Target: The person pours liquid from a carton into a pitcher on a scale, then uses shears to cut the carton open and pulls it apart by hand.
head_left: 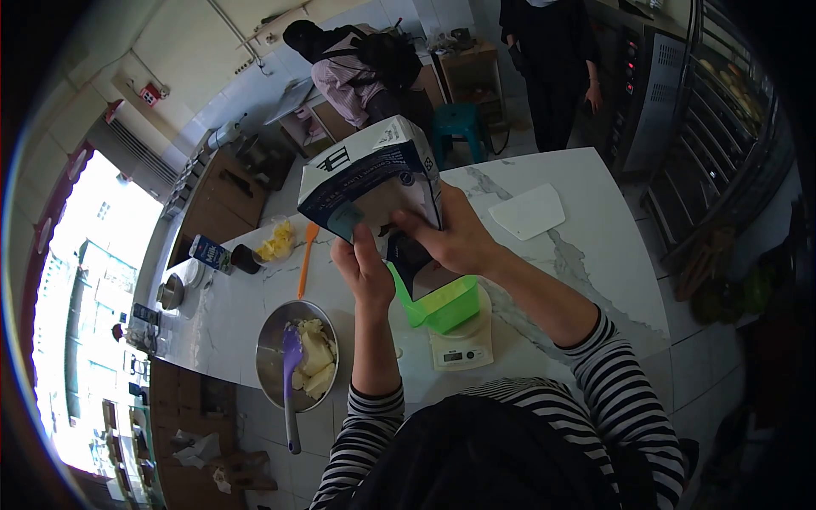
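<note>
Both hands grip a blue and white carton (pixel 374 174), held tilted above the table. My left hand (pixel 365 270) closes on its lower left side. My right hand (pixel 455 234) wraps its right side, thumb across the front. The carton's lower end points down toward a bright green container (pixel 449 310), partly hidden behind it. That container rests on a kitchen scale (pixel 461 354) with a small display. Left of my forearm is a steel bowl (pixel 265 348) with pale yellow chunks (pixel 317 361) and a purple spatula (pixel 291 353) leaning in it.
A white scraper (pixel 527 211) lies on the marble table (pixel 586 280). To the left are an orange spatula (pixel 308 259), a tub of yellow pieces (pixel 276 244) and a milk carton (pixel 210 254). Two people stand beyond the table, near a teal stool (pixel 459 127). A rack (pixel 705 144) stands right.
</note>
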